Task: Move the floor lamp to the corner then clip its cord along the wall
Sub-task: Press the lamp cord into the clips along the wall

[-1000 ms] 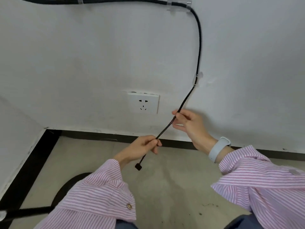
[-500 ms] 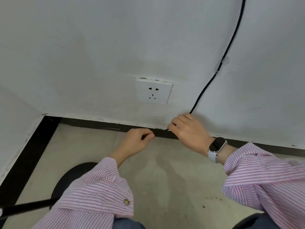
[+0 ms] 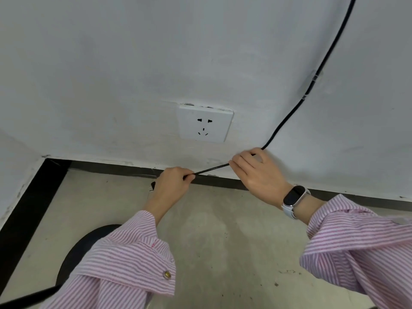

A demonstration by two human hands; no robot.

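we held the loose end of the lamp cord taut along the foot of the wall

our left hand (image 3: 172, 186) and right hand (image 3: 258, 172) were both closed on the black cord (image 3: 289, 113), its free stretch tight between them at mid-frame, just above the black skirting (image 3: 107, 167) and below the wall socket (image 3: 205, 123); a clear clip (image 3: 311, 85) held it at upper right. better, we judged, to keep it flat on the wall before clipping. half a second earlier no cord showed between our hands.
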